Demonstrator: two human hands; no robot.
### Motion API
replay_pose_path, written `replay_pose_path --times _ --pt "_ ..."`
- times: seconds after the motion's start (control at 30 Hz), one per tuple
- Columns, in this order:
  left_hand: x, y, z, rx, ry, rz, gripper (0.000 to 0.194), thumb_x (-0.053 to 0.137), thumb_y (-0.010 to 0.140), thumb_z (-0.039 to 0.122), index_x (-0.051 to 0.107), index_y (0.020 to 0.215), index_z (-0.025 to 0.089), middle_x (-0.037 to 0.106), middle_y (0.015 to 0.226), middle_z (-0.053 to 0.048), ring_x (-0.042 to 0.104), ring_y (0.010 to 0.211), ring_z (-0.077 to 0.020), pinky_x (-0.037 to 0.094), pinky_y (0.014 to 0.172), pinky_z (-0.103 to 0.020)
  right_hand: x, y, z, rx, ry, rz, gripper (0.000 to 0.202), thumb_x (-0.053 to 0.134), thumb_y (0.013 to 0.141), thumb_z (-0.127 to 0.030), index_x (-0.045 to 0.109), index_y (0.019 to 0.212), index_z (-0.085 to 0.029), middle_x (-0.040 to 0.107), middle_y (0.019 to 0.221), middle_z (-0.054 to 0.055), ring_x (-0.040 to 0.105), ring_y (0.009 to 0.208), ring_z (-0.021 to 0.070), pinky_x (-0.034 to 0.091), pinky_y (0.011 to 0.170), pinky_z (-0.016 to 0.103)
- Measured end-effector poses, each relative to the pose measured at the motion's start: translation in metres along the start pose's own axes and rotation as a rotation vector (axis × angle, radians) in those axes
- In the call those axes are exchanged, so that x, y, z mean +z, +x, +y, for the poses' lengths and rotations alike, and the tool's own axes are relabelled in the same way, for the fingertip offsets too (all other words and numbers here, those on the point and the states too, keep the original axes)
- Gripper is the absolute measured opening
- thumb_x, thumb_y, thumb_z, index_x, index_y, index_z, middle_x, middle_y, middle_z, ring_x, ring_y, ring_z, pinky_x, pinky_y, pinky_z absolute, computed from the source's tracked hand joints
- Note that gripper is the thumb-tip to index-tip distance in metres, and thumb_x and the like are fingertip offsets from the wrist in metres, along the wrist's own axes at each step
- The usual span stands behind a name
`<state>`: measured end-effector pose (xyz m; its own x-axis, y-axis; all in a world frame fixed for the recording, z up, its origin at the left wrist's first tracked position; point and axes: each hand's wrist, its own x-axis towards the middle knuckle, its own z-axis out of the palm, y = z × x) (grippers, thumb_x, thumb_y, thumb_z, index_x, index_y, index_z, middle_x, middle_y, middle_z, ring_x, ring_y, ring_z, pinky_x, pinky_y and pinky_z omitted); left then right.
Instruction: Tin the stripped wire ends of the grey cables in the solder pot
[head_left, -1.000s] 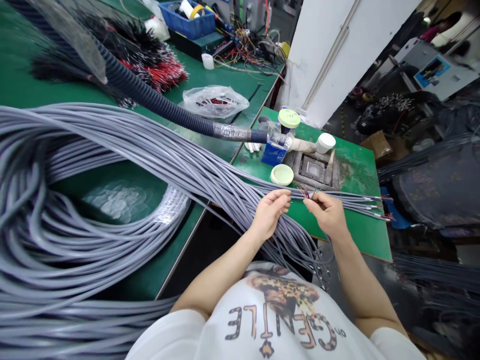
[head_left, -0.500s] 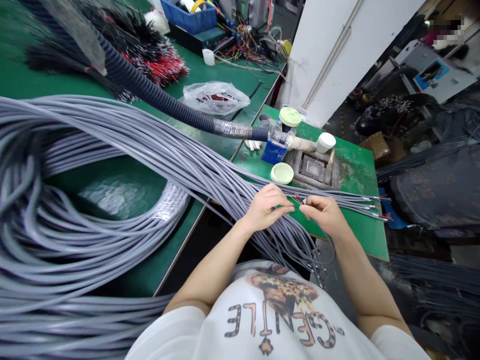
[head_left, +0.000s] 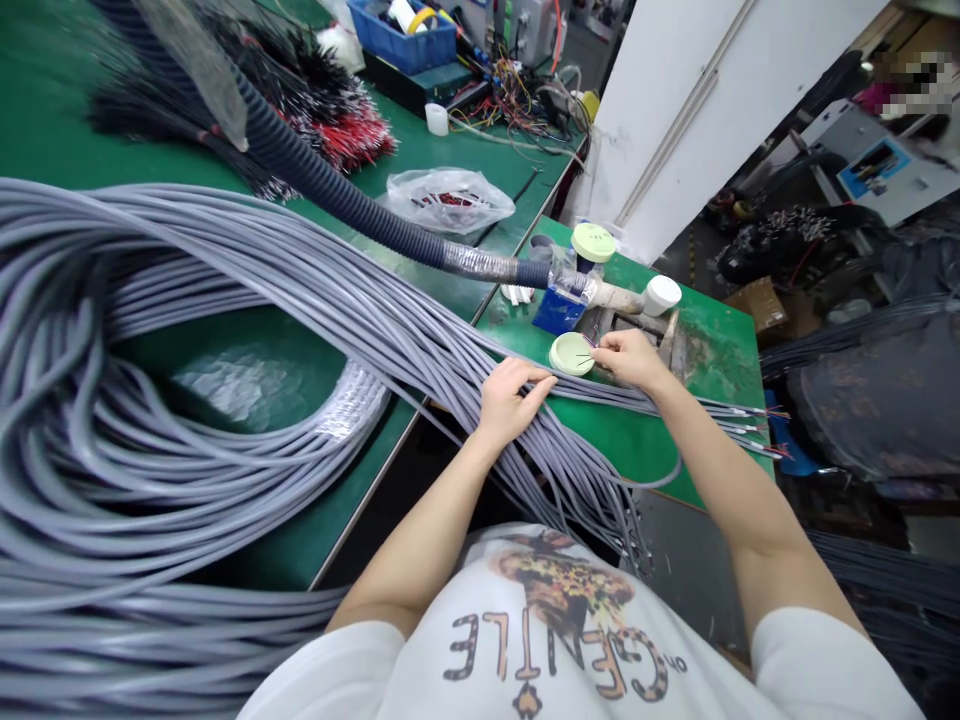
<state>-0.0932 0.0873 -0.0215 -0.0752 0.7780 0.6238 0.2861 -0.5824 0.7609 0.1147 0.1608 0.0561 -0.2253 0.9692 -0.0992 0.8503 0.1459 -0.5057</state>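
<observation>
The right hand (head_left: 628, 358) pinches a few thin wire ends (head_left: 588, 351) between thumb and fingers, and these point toward nine o'clock, over a shallow pale-green dish (head_left: 564, 346); whether they touch its inside is too small to tell. Between eight and nine o'clock from there, the left hand (head_left: 511, 402) lies palm down on a thick bundle of gray cables (head_left: 375, 300), fingers together and thumb apart; whether it grips any strand cannot be told. The bundle spreads to a big coil (head_left: 180, 460) at nine o'clock from the left hand. Several gray cables run under the right forearm to stripped ends (head_left: 772, 412) between three and four o'clock from the right hand, on the green surface (head_left: 600, 428). A blue box (head_left: 557, 312) stands at eleven o'clock from the dish, and a white tub (head_left: 662, 294) at one o'clock from the right hand. A dark corrugated hose (head_left: 330, 195) slants in from the scene's eleven o'clock, its pale nozzle (head_left: 616, 297) reaching the white tub. A clear plastic bag (head_left: 450, 200) lies at eleven o'clock from the left hand.
</observation>
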Motion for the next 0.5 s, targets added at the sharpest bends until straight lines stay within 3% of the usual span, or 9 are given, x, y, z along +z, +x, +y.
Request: replay_pose_path --times 0.2,0.5 --pt "-0.002 0.001 -0.001 -0.001 0.001 -0.019 0.006 0.067 0.081 0.024 0.066 0.077 0.019 0.069 0.076 -0.002 0.060 0.073 -0.0150 0.047 0.071 -0.030 0.009 0.019 -0.007 0.058 -0.233 -0.061 0.025 0.055 0.072 -0.035 0.055 0.055 -0.016 0.048 0.052 -0.002 0.042 0.056 0.0105 0.027 0.054 0.024" --pt "-0.001 0.001 -0.003 -0.016 -0.002 -0.028 0.007 0.067 0.082 0.025 0.066 0.078 0.020 0.068 0.075 -0.002 0.060 0.073 -0.0154 0.046 0.071 -0.031 0.017 0.030 -0.009 0.073 -0.344 -0.076 0.020 0.056 0.072 -0.031 0.061 0.059 -0.017 0.055 0.058 0.001 0.046 0.059 0.0131 0.026 0.055 0.026"
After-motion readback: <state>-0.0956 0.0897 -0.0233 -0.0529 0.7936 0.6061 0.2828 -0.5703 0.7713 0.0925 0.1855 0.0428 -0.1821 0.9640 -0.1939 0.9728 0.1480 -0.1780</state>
